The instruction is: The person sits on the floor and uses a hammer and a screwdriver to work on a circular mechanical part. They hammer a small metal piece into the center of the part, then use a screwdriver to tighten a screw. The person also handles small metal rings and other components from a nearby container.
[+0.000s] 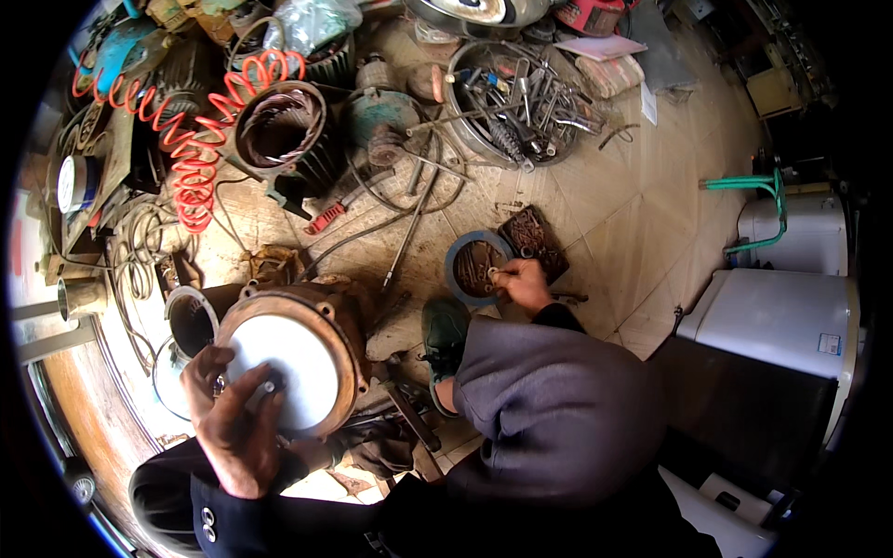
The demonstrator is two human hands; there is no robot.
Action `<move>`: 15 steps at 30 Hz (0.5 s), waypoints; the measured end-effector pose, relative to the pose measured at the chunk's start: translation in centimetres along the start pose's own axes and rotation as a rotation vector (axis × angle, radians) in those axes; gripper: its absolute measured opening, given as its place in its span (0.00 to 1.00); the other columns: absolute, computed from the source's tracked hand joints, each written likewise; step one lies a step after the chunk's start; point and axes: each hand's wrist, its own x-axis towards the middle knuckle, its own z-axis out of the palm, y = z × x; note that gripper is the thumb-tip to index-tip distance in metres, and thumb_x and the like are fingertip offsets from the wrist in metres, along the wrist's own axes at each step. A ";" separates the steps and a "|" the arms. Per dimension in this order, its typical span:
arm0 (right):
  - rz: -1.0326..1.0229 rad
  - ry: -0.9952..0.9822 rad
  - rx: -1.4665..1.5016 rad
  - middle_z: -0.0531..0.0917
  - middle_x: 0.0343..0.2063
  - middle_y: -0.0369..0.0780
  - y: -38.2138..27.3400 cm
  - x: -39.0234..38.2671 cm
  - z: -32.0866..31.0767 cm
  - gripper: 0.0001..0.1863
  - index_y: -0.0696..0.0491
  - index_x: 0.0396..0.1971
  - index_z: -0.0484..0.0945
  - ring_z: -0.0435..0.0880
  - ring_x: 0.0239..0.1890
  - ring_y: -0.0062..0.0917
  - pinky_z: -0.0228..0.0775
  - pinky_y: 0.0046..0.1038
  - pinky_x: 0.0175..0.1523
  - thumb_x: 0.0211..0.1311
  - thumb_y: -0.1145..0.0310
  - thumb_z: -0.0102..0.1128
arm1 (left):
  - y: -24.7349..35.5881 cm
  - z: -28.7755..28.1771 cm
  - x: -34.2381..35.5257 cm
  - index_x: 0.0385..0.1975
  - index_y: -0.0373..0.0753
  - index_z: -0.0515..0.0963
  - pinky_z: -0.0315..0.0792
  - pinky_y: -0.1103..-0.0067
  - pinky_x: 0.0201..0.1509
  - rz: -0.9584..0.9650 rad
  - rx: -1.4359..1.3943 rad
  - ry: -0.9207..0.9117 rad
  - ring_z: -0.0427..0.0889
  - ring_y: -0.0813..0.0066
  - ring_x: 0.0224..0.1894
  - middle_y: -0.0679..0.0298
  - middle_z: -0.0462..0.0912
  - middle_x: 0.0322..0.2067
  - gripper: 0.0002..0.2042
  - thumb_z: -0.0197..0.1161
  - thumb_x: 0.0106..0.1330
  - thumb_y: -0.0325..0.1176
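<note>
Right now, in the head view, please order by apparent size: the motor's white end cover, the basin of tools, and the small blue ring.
1. Basin of tools and white end cover: alike; the cover is nearer, so unsure.
2. Blue ring, smallest.

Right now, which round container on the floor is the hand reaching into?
The small blue-rimmed tray of rusty bits, where the right hand rests. The big basin of tools sits farther away, untouched.

Motor repair workshop, cluttered tile floor. Stripped stator, motor housing, tub of tools, red coiled hose, loose wires around.
</note>
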 end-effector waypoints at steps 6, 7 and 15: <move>-0.001 0.051 -0.012 0.87 0.25 0.41 3.5 -0.6 2.6 0.06 0.66 0.37 0.86 0.86 0.28 0.22 0.78 0.29 0.33 0.63 0.79 0.69 | -0.3 -0.5 -0.3 0.47 0.39 0.86 0.58 0.62 0.74 0.007 -0.035 -0.061 0.69 0.55 0.66 0.54 0.71 0.59 0.21 0.68 0.51 0.16; -0.068 0.058 -0.009 0.87 0.25 0.41 5.1 0.0 2.2 0.06 0.66 0.38 0.86 0.86 0.28 0.22 0.78 0.30 0.34 0.63 0.80 0.68 | -0.3 -0.5 -0.2 0.48 0.39 0.86 0.58 0.62 0.74 0.007 -0.031 -0.074 0.69 0.55 0.67 0.53 0.71 0.60 0.20 0.69 0.53 0.17; -0.087 0.343 -0.123 0.88 0.31 0.41 1.6 -0.8 0.8 0.03 0.63 0.36 0.86 0.86 0.30 0.21 0.78 0.30 0.37 0.64 0.80 0.68 | 0.2 -1.0 -0.3 0.51 0.37 0.85 0.65 0.64 0.70 -0.047 -0.023 -0.132 0.69 0.54 0.68 0.51 0.68 0.64 0.13 0.68 0.67 0.26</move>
